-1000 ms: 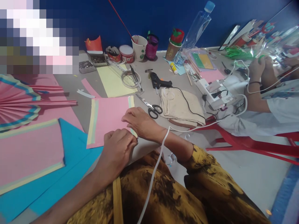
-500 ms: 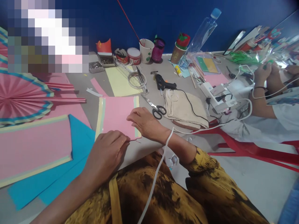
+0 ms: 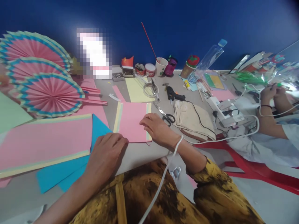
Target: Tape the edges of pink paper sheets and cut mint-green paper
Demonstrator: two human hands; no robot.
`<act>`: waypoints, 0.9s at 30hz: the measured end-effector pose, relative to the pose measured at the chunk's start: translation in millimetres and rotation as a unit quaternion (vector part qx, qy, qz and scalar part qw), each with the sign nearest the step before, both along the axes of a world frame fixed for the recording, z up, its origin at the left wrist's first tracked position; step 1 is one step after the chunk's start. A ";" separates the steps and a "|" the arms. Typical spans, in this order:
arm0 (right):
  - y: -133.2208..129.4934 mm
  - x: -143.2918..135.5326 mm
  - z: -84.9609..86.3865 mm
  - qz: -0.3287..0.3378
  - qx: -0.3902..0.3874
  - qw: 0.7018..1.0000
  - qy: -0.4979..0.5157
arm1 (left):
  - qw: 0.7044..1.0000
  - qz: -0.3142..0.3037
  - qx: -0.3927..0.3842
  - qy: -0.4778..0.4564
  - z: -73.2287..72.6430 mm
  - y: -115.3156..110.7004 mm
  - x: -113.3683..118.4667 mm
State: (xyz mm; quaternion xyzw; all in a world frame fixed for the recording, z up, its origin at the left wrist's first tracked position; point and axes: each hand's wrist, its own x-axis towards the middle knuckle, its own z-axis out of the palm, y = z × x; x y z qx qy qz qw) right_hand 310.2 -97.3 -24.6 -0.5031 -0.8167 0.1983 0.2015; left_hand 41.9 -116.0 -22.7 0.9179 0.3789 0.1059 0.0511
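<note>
A pink sheet of paper [image 3: 134, 123] with cream and pale blue strips along its two sides lies in front of me. My left hand [image 3: 107, 151] is at its lower left corner, fingers bent over the near edge and the thumb mostly hidden. My right hand [image 3: 157, 129] rests over the sheet's right strip, its fingers loosely stretched toward the left. A thin dark line runs along the near edge, and a small loose pink shred sticks out at the lower right corner. Black-handled scissors [image 3: 168, 118] lie just beyond my right hand.
Pleated pink paper fans [image 3: 52, 96] stand at left, above a long pink strip-edged sheet [image 3: 49, 143] and blue paper [image 3: 63, 175]. Right of the scissors lie a glue gun [image 3: 174, 94], a folded cream cloth [image 3: 192, 118] and a power strip [image 3: 225, 110]. A white cable crosses my right wrist.
The view has tilted up and turned left, bringing more of the fans into sight. My right hand keeps its place on the sheet; my left hand has shifted slightly toward the left along the near edge.
</note>
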 end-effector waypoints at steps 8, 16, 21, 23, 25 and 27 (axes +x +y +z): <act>3.6 -4.0 12.1 -0.097 0.035 0.973 0.209 | 0.991 0.006 0.108 -0.076 5.6 4.2 -4.2; 23.8 -9.4 47.0 -0.097 0.208 0.965 0.125 | 0.969 0.009 0.216 -0.119 2.5 25.0 -30.0; 45.4 -55.9 86.6 0.028 0.242 0.970 0.026 | 0.939 -0.064 0.277 -0.192 22.1 42.8 -53.7; 51.2 -72.0 100.9 0.068 0.206 0.976 -0.011 | 0.930 -0.076 0.288 -0.216 32.5 49.2 -58.0; 55.9 -81.7 111.6 0.094 0.151 0.983 -0.041 | 0.923 -0.088 0.293 -0.233 40.3 56.4 -59.0; 59.5 -85.4 117.6 0.092 0.089 0.989 -0.069 | 0.924 -0.072 0.280 -0.249 46.4 63.7 -56.7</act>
